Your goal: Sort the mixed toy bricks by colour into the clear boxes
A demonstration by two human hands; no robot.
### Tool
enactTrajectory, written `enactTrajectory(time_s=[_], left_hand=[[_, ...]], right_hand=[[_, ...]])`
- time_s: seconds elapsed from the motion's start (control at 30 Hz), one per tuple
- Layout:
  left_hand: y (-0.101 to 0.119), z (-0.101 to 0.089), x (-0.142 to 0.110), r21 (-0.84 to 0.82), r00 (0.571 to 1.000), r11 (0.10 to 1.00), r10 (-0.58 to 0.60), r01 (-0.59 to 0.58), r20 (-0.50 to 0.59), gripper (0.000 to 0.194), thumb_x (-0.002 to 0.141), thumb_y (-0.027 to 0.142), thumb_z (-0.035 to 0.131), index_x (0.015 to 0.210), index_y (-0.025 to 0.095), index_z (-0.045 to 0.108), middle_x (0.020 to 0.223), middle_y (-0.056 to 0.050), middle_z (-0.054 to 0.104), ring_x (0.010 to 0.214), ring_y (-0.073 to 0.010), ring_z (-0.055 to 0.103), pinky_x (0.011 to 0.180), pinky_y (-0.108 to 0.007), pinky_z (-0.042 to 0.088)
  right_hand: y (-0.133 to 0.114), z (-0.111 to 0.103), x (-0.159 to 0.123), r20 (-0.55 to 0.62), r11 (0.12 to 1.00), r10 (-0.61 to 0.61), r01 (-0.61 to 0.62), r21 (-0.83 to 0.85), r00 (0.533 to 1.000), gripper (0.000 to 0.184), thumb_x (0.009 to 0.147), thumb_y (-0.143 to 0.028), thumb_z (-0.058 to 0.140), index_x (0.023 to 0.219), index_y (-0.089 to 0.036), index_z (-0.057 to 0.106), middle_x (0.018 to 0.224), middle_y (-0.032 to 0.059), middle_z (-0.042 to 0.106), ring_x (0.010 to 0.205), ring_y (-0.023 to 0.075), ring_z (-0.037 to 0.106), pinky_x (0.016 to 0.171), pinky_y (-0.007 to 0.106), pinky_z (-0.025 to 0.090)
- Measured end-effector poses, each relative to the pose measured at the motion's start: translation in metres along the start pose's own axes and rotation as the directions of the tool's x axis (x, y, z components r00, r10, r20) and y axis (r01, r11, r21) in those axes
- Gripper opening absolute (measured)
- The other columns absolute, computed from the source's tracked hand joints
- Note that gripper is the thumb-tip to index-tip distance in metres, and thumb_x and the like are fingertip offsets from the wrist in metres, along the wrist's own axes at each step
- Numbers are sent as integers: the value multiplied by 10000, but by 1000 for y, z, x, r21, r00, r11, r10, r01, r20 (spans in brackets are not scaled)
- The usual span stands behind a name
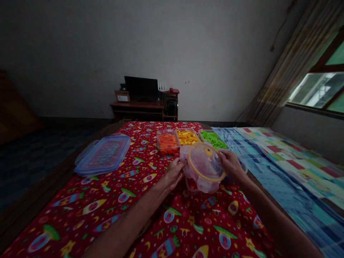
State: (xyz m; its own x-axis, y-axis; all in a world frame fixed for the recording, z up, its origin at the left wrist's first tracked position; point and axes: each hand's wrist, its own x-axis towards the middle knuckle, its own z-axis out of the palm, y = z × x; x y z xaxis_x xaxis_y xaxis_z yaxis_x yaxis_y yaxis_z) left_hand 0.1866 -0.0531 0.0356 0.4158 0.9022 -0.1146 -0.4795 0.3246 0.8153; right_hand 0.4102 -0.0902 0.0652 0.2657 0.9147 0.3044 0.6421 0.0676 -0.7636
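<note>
A clear round lid (205, 163) with a yellow sealing ring and side flaps is held between both hands, above the red cloth. My left hand (174, 172) pinches its left edge, fingers closed. On the opposite edge, my right hand (230, 163) grips it near the yellow knob. Beneath the lid shows part of a clear plastic container (191, 190); most of it is hidden. Just beyond stand three clear boxes: one with orange pieces (168, 141), one with yellow pieces (187, 137) and one with green pieces (213, 139). The pieces look like small plastic toy blocks.
Rectangular clear lids with blue edges (103, 154) lie stacked at the left of the patterned red tablecloth (113, 211). Bedding (274, 161) adjoins the table on the right. Against the far wall stands a desk (137, 105) with a monitor (141, 88) and a red telephone (174, 91).
</note>
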Motion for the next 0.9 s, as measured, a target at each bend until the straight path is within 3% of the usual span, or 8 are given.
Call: enactTrajectory(time_s=[0.13,0.27,0.43,0.53,0.67,0.73,0.9], left_hand=[[0,1,-5,-86,1000,996,31,-31,1,257,628,183,752,851,132,635,747,-21,694,639,-121,642,633,-214,534],[7,-3,-14,-143,1000,989,-25,26,9,122,671,134,672,789,133,643,743,-25,695,665,-125,651,675,-229,542],[11,-8,-23,-184,999,982,-51,47,-16,84,679,98,594,742,120,645,701,-32,687,619,-125,634,638,-235,538],[17,-10,-30,-203,998,978,-49,43,-26,85,715,130,583,778,120,640,724,-51,696,677,-153,660,701,-264,546],[31,-7,-46,-242,997,968,-46,60,63,248,814,338,572,952,139,627,867,-91,711,850,-221,680,772,-335,553],[34,-3,-53,-204,997,979,3,14,81,358,786,394,633,1058,164,597,957,-92,703,921,-234,668,800,-342,546],[26,-4,-56,-16,985,988,154,-155,-83,552,590,250,808,1086,198,569,999,-62,686,931,-215,657,827,-302,524]], right_hand=[[-7,10,-1,28,993,-37,39,-109,999,316,805,-334,375,686,-157,609,610,30,601,599,161,536,496,228,359],[-13,13,-2,83,985,-51,64,-158,995,327,820,-337,380,671,-156,609,667,54,647,621,174,567,545,249,393],[-23,20,-3,32,963,-118,122,-239,993,306,828,-322,390,809,-168,654,816,82,698,765,207,622,686,285,437],[-27,22,0,28,944,-141,143,-298,990,302,834,-325,380,808,-175,642,813,82,690,763,200,615,704,284,436],[-27,25,6,36,954,-99,105,-280,994,283,815,-319,368,759,-184,611,774,90,679,697,195,599,685,295,444],[-25,29,7,20,965,-98,100,-241,995,274,809,-318,365,773,-189,604,776,90,678,686,194,593,684,303,451],[-29,44,2,-20,979,-130,125,-160,991,265,812,-328,372,827,-203,605,787,87,673,713,206,592,711,328,465]])
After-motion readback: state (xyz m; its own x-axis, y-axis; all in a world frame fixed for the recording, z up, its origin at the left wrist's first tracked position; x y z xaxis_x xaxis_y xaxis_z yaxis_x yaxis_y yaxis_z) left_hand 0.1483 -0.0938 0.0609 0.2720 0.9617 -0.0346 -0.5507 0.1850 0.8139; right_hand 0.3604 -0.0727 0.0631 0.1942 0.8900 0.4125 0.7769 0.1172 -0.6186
